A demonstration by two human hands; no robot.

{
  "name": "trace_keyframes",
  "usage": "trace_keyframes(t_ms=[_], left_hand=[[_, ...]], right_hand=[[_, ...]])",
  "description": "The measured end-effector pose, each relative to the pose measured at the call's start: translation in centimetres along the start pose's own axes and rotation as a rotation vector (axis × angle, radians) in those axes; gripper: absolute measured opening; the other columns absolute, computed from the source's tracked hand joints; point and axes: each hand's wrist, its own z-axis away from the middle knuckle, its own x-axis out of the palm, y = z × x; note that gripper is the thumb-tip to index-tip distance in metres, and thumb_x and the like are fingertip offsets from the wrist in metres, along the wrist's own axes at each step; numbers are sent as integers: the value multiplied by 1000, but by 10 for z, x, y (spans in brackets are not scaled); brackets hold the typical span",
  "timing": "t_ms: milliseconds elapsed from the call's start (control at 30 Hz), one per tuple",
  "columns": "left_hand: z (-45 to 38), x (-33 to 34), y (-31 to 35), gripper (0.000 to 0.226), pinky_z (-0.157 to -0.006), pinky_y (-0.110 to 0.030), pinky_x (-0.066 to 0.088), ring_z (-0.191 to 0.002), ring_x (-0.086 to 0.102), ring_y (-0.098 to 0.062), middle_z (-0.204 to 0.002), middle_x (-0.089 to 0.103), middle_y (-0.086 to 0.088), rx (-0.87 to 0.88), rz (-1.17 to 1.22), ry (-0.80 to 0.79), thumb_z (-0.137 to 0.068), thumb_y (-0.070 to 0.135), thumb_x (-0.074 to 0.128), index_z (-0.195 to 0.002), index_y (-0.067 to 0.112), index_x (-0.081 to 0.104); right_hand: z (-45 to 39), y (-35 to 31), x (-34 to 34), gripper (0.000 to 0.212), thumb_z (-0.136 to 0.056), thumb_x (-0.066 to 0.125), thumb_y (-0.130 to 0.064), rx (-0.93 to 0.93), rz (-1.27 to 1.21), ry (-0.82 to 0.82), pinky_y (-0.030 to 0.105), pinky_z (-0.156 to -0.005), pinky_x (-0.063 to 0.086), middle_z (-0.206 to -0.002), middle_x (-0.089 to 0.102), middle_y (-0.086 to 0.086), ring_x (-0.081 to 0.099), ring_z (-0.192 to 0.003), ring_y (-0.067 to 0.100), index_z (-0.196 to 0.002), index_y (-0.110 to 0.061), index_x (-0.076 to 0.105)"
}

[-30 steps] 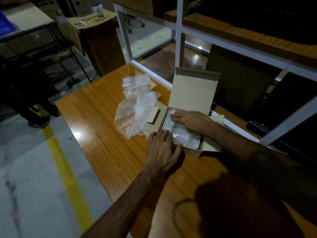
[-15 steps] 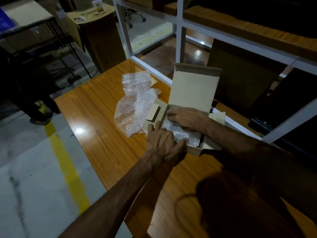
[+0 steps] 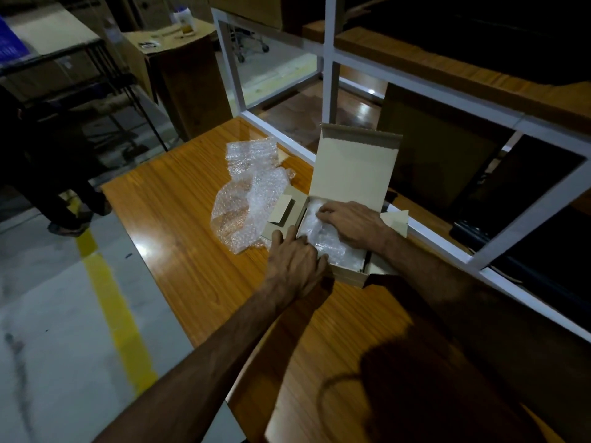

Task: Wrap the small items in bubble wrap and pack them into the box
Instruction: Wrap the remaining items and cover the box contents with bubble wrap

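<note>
1. At far left I see one yellow painted floor line (image 3: pixel 112 302) running along the grey concrete, beside the one orange-brown wood-grain table (image 3: pixel 192 238).
2. On the table lies one loose crumpled sheet of clear bubble wrap (image 3: pixel 248 199), touching the left flap of the box.
3. My left hand (image 3: pixel 295 263) rests on the near-left corner of the one small tan cardboard box (image 3: pixel 348 276); the fingers lie fairly straight, reaching over the rim onto the wrapped contents, and I cannot see them curling round anything.
4. Inside the box sits one clear bubble-wrapped bundle (image 3: pixel 326 243), filling most of the open compartment; what it covers is hidden.
5. My right hand (image 3: pixel 351 223) lies on top of that bundle at the far side, fingers bent with the tips pressing into or pinching the wrap; I cannot tell which.
6. The box's plain tan lid (image 3: pixel 355 171) stands upright behind both hands, and I can read no printing on it.
7. One white metal frame (image 3: pixel 447 91) runs along the table's right edge.
8. No brand or label is legible anywhere from here.
</note>
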Motion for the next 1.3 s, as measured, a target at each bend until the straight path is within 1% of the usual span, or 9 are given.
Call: trace_keyframes(t_ms=[200,367,467,567,733,833,1000,1167,1300], left_hand=[[-11,-2,-1,57,-93,-47,34,-107,44,-23,-73,54,0,-61,50,-10,-104,56,27,-67,22,53],[-16,-4,-7,49,-96,-47,32,-110,47,-24,-81,64,-4,-62,52,-45,-105,54,27,-83,22,57],[-15,-3,-12,42,-95,-47,30,-111,47,-24,-84,59,-3,-45,45,-65,-105,52,29,-89,22,54],[-11,-2,-11,39,-97,-47,31,-112,46,-24,-87,57,-3,-27,34,-95,-105,52,31,-90,23,53],[-10,-7,-11,49,-98,-48,31,-113,47,-24,-85,60,-3,-10,20,-149,-106,55,28,-84,22,57],[-9,-9,-14,58,-97,-48,32,-115,48,-25,-89,67,-4,17,-66,-109,-106,62,25,-81,22,59],[-2,-5,-11,66,-95,-48,32,-116,48,-26,-87,68,-6,23,-98,-66,-106,65,21,-75,21,58],[-7,2,-10,76,-96,-50,31,-113,49,-26,-91,68,-8,-13,-50,-127,-101,74,14,-75,20,62],[-17,-1,-7,78,-100,-51,31,-117,49,-26,-96,68,-11,-11,-49,-180,-96,81,10,-65,22,50]], right_hand=[[-19,0,3,52,-101,55,-19,50,23,-23,42,-105,35,-149,57,6,52,-132,27,-153,-24,50],[-36,-5,-7,37,-102,57,-25,42,181,-83,45,-101,39,-130,64,6,58,-122,28,-138,-24,62],[-46,-15,-11,26,-99,63,-25,66,221,-102,47,-101,40,-125,66,5,61,-120,28,-125,-23,65],[-49,-26,-8,27,-98,67,-26,97,226,-114,48,-105,39,-128,65,4,62,-121,27,-125,-22,65],[-34,-21,0,37,-100,60,-24,93,156,-78,52,-107,37,-137,59,5,55,-127,28,-137,-22,60],[-20,-11,1,44,-101,60,-20,121,-2,-45,48,-109,39,-146,60,3,54,-133,26,-145,-25,60],[-7,-12,8,47,-102,59,-19,143,-15,-7,43,-111,42,-154,55,1,52,-139,25,-149,-24,57],[-23,-18,2,39,-102,56,-26,123,106,-99,49,-108,44,-142,61,4,54,-130,27,-140,-24,61],[-33,-22,-3,33,-104,54,-30,119,198,-175,52,-108,40,-135,63,4,55,-128,27,-136,-26,61]])
